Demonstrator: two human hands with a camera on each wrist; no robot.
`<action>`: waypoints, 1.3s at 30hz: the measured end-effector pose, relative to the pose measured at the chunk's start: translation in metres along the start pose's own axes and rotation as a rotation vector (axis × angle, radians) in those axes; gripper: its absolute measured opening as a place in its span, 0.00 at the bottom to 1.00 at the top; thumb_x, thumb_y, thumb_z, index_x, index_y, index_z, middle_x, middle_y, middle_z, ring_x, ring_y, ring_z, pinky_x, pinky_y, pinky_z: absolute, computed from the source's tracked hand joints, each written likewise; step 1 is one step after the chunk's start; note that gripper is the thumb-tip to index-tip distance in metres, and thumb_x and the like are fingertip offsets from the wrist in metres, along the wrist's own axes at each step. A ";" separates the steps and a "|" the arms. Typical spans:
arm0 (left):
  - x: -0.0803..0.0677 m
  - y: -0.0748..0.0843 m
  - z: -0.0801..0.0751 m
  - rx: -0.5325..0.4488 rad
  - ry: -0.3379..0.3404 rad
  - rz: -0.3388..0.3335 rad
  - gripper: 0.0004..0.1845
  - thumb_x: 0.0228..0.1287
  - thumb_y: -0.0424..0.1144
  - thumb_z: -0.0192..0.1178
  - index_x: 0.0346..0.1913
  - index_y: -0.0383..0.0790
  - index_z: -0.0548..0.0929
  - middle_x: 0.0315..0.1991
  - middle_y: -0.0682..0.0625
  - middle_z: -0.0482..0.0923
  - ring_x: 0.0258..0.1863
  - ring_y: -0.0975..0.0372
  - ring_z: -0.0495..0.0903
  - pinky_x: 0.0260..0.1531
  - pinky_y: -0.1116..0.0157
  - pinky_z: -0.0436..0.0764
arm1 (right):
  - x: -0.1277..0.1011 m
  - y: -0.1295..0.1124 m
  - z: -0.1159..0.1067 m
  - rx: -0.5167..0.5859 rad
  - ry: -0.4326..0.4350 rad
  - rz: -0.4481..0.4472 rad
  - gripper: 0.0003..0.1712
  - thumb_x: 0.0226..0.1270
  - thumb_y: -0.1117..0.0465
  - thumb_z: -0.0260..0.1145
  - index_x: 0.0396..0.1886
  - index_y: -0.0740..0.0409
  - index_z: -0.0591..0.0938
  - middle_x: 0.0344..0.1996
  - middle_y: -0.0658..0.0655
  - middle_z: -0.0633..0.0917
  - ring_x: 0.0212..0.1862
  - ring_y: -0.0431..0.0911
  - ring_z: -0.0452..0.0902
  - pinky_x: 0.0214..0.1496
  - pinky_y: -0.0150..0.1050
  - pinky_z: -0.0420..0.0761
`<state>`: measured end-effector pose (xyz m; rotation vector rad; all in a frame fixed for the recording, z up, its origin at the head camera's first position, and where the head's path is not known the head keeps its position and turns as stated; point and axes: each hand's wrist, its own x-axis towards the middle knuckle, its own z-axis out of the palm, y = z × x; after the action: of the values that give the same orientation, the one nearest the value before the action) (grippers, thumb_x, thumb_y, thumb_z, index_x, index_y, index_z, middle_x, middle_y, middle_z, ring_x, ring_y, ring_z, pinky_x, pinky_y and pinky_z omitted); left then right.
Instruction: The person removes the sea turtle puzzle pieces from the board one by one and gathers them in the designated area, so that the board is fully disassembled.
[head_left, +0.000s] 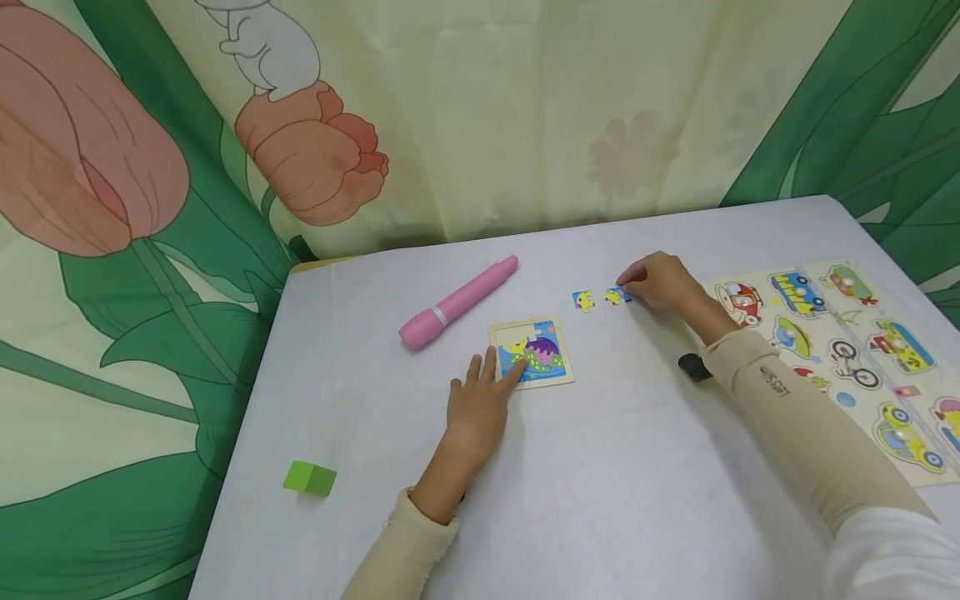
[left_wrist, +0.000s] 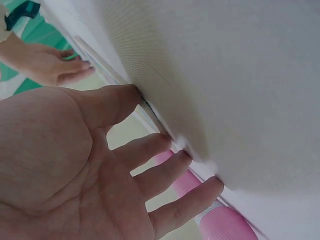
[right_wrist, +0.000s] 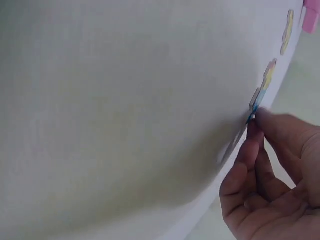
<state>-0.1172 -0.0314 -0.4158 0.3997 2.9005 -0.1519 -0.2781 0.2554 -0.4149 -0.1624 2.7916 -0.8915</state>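
Right hand [head_left: 663, 283]: grip pinches small blue-yellow jigsaw piece [head_left: 617, 296]. Left hand [head_left: 480, 400]: grip open, fingers flat on square wooden puzzle tray [head_left: 534, 353].

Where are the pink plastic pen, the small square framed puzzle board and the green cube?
Pink plastic pen [head_left: 459, 302], head view, middle of its barrel.
Small square framed puzzle board [head_left: 542, 354], head view, its picture.
Green cube [head_left: 309, 478], head view, front face.

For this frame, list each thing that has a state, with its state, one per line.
Small puzzle board: flat on the table, partly filled, top-left gap.
Left hand: open, fingers resting on the board.
Right hand: pinching a loose puzzle piece.
Second loose piece: lying free.
Pink pen: lying on its side, capped.
Green block: untouched.
Vehicle puzzle: flat, untouched.
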 end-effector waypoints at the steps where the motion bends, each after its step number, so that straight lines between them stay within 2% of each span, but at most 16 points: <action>1: -0.001 0.000 -0.001 0.001 -0.001 0.002 0.36 0.66 0.32 0.51 0.69 0.66 0.54 0.70 0.44 0.52 0.67 0.51 0.54 0.51 0.51 0.70 | -0.002 -0.002 0.001 0.002 0.015 -0.020 0.11 0.63 0.66 0.59 0.41 0.62 0.84 0.43 0.64 0.81 0.49 0.55 0.71 0.51 0.51 0.69; 5: -0.002 0.001 -0.001 0.003 -0.005 0.003 0.36 0.65 0.31 0.51 0.69 0.66 0.54 0.70 0.44 0.52 0.67 0.51 0.55 0.51 0.51 0.70 | -0.008 -0.022 0.012 0.005 0.017 -0.178 0.10 0.64 0.68 0.59 0.41 0.63 0.84 0.41 0.62 0.83 0.45 0.52 0.75 0.47 0.48 0.72; 9: -0.001 0.002 -0.001 0.008 0.000 -0.001 0.36 0.65 0.31 0.51 0.69 0.66 0.54 0.70 0.44 0.52 0.67 0.51 0.55 0.51 0.50 0.70 | -0.012 -0.049 0.029 0.007 -0.090 -0.359 0.10 0.62 0.68 0.60 0.40 0.60 0.85 0.39 0.57 0.84 0.42 0.49 0.76 0.45 0.45 0.73; 11: -0.001 0.001 0.000 0.015 0.003 0.000 0.35 0.66 0.31 0.51 0.69 0.66 0.54 0.70 0.44 0.52 0.67 0.51 0.55 0.51 0.50 0.70 | -0.013 -0.060 0.040 0.008 -0.147 -0.400 0.09 0.62 0.67 0.62 0.40 0.57 0.85 0.39 0.54 0.84 0.41 0.47 0.75 0.45 0.44 0.74; 17: -0.001 0.002 0.001 0.033 0.002 0.008 0.35 0.66 0.35 0.51 0.70 0.66 0.53 0.70 0.44 0.52 0.67 0.52 0.55 0.51 0.51 0.70 | -0.015 -0.073 0.063 0.000 -0.238 -0.412 0.10 0.60 0.62 0.65 0.41 0.53 0.85 0.37 0.50 0.83 0.39 0.44 0.74 0.43 0.40 0.75; 23: -0.001 -0.001 0.002 0.033 -0.006 -0.005 0.35 0.66 0.36 0.52 0.70 0.67 0.52 0.70 0.45 0.51 0.68 0.52 0.53 0.52 0.51 0.69 | -0.015 -0.074 0.069 -0.047 -0.235 -0.459 0.07 0.59 0.61 0.66 0.37 0.50 0.86 0.31 0.48 0.79 0.35 0.42 0.73 0.38 0.37 0.73; 28: 0.000 -0.002 0.002 0.037 -0.002 -0.008 0.35 0.66 0.36 0.51 0.70 0.67 0.52 0.70 0.45 0.50 0.68 0.51 0.53 0.52 0.50 0.69 | -0.015 -0.073 0.068 -0.046 -0.233 -0.489 0.06 0.59 0.61 0.66 0.36 0.50 0.86 0.35 0.51 0.76 0.36 0.43 0.70 0.40 0.39 0.71; 34: 0.000 -0.002 0.003 0.040 0.006 -0.004 0.35 0.66 0.36 0.52 0.70 0.67 0.52 0.70 0.45 0.51 0.68 0.52 0.54 0.52 0.51 0.69 | -0.014 -0.075 0.068 -0.080 -0.246 -0.514 0.04 0.59 0.61 0.67 0.35 0.50 0.84 0.41 0.53 0.75 0.47 0.48 0.66 0.50 0.45 0.66; 39: 0.000 -0.002 0.003 0.036 0.004 -0.007 0.35 0.66 0.36 0.52 0.70 0.67 0.52 0.70 0.45 0.51 0.67 0.52 0.54 0.51 0.51 0.69 | -0.013 -0.076 0.069 -0.134 -0.241 -0.548 0.05 0.59 0.60 0.67 0.35 0.50 0.83 0.42 0.51 0.76 0.45 0.48 0.65 0.48 0.43 0.65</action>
<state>-0.1173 -0.0335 -0.4189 0.3970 2.9073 -0.2047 -0.2466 0.1578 -0.4236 -1.0210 2.6067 -0.7194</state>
